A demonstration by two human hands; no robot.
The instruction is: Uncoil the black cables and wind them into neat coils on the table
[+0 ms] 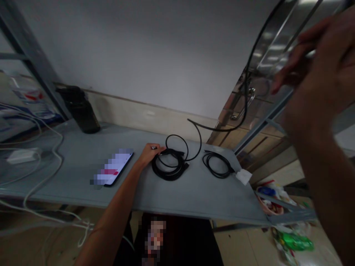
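On the grey tabletop lies a coil of black cable, with connector ends showing at its right side. My left hand is closed at the coil's upper left edge, fingers pinching the cable. A small light bit shows at its fingers. One length of the cable loops off the coil, bends in the air and climbs past the top edge of the picture. My right hand is raised high at the upper right, close to that rising length. Its fingers are curled and somewhat blurred; whatever they hold is hidden.
A second coiled black cable with a white tag lies to the right. Left are a phone, a dark bottle, a white adapter and white cords. A metal frame post stands right; a basket sits below.
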